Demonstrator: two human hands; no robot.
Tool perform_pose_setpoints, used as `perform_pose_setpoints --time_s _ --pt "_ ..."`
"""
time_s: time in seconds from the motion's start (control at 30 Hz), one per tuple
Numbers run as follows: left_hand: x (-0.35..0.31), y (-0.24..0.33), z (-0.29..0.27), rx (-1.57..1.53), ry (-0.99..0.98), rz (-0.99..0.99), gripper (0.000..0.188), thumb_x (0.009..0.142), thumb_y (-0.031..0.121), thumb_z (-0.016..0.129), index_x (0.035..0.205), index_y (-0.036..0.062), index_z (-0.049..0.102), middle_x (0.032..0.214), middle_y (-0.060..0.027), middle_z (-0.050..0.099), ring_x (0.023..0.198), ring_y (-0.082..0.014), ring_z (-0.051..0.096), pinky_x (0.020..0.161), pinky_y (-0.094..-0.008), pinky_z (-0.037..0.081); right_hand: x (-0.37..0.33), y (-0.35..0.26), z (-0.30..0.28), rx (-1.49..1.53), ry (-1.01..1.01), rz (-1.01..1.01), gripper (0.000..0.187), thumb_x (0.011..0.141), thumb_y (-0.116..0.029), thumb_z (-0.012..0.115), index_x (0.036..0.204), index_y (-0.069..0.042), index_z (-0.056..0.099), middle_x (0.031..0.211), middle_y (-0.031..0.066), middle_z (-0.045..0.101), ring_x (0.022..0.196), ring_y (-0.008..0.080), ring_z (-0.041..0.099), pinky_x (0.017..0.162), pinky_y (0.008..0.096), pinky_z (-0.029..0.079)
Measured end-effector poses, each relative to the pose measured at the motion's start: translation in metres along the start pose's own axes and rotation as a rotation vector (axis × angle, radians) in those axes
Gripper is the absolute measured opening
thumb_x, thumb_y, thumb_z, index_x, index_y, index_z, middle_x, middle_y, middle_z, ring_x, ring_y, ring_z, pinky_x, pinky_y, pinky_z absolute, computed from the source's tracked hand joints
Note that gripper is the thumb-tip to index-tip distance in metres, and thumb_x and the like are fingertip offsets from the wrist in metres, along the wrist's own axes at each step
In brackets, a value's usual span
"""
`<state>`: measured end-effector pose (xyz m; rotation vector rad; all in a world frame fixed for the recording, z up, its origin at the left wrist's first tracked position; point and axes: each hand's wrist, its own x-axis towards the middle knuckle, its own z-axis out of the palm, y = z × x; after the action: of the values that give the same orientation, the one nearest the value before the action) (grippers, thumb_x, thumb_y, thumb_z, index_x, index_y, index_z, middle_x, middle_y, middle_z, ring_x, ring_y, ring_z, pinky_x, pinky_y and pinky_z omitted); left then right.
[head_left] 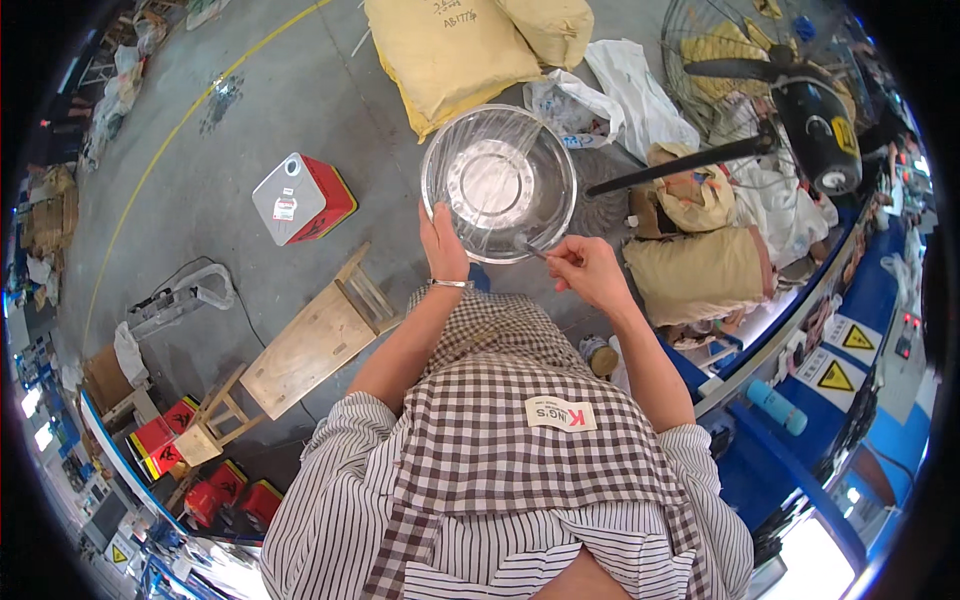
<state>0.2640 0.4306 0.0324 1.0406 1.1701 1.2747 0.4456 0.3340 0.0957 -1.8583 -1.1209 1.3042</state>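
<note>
Both hands on bowl (498, 184) rim: left hand (443, 245) near edge, right hand (590, 270) w/ tool.

A grey concrete floor (300, 110) is carrying everything here, with a yellow painted line (170, 135) curving across it on the left. A red and white box-shaped canister (300, 198) is sitting on it, tilted, well apart from a pale wooden stool (318, 335) lying near the middle. Two full yellow sacks (455, 50) are resting at the top, with white plastic bags (610, 95) crumpled just beside them. A black standing fan (790, 90) is standing to the right, near a heap of tan bags (700, 265). More red canisters (225, 495) are clustering at the lower left, near a small wooden frame (215, 420).
</note>
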Motion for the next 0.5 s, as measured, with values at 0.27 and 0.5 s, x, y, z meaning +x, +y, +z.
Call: perform_pose_setpoints --time_s 0.27,0.5 --pt "0.006 -0.003 0.001 -0.033 0.07 0.0 0.04 0.094 0.021 0.039 0.123 -0.0049 0.045 0.115 -0.0109 0.054 0.102 -0.0169 0.049 0.091 -0.0287 0.036 0.022 0.002 0.002 0.255 -0.187 0.116 0.01 0.085 -0.007 0.061 0.089 0.002 0.061 0.074 0.0044 0.063 0.058 0.0061 0.056 0.052 0.018 0.046" --pt "0.019 -0.012 -0.009 0.015 0.152 0.006 0.04 0.095 0.021 0.039 0.125 -0.0045 0.043 0.118 -0.0115 0.052 0.107 -0.0177 0.048 0.095 -0.0293 0.034 0.052 0.002 -0.009 0.518 -0.298 0.222 0.014 0.085 -0.013 0.065 0.093 -0.002 0.062 0.076 0.0039 0.064 0.058 0.0043 0.056 0.053 0.0159 0.045"
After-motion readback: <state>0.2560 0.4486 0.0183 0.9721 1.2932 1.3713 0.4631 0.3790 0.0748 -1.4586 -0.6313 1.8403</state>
